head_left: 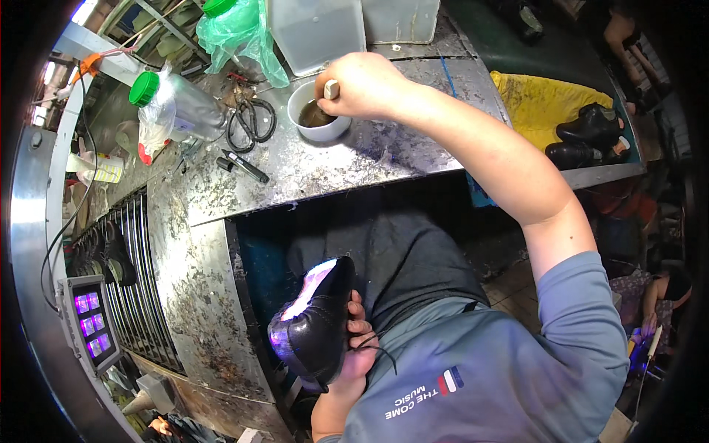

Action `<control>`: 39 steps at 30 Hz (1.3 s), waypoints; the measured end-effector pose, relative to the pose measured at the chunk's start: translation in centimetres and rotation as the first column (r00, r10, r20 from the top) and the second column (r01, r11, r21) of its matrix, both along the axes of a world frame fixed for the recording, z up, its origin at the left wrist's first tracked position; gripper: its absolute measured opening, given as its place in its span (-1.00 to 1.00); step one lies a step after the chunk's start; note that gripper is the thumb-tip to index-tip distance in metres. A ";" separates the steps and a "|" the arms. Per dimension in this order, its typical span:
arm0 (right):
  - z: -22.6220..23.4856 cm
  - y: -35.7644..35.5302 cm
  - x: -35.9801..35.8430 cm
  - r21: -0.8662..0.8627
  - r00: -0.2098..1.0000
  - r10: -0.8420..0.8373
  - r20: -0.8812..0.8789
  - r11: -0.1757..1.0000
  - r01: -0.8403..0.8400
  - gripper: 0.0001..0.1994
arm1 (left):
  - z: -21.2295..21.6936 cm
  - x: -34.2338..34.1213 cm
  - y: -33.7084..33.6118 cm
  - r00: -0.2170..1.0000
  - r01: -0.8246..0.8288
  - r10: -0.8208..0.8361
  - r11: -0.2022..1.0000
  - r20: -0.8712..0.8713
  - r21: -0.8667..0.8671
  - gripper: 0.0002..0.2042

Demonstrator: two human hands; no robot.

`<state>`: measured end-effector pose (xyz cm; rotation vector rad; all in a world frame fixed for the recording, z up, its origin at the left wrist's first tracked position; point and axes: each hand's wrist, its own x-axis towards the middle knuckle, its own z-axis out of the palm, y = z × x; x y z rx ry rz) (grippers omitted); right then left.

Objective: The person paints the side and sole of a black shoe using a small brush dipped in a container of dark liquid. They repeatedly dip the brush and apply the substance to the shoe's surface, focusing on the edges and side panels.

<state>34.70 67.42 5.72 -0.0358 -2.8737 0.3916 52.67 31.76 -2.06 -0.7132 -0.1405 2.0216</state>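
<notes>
Two hands are working well apart, on either side of the near edge of the bench [303, 177]. Above it, the right hand [365, 85] is closing its fingers round a pale handle [331, 88], with the lower end disappearing into a white bowl [325, 134] of dark brown stuff. That bowl is standing toward the back edge, just in front of a grey plastic box [317, 33]. Off the bench, the left hand [358, 354] is curling its fingers round the side of a black shoe [314, 325], holding it before the near edge, beside the lap. From the right hand, the shoe is lying toward the body and a little to the left, with that edge running between them. Its long axis is pointing from the edge back toward the body, more across the edge than along it, and a violet-lit strip is facing up; which end is the toe, I cannot tell. Scissors [251, 124] and marker pens [244, 165] are lying left of the bowl, the pens nearer the near edge.
</notes>
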 end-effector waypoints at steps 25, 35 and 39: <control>7.2 -9.9 8.9 -0.430 0.520 0.576 -0.631 0.298 -0.852 -0.95 | -1.0 0.7 1.5 0.992 -0.089 0.070 0.976 0.102 0.197 -0.52; 8.7 -9.4 9.2 -0.503 0.513 0.724 -0.461 0.263 -0.823 -0.89 | -0.5 1.0 1.6 0.994 -0.067 0.041 0.962 0.101 0.265 -0.58; 7.5 -9.6 9.1 -0.499 0.492 0.688 -0.533 0.214 -0.840 -0.89 | -0.6 0.9 1.7 0.994 -0.062 0.029 0.941 0.103 0.332 -0.60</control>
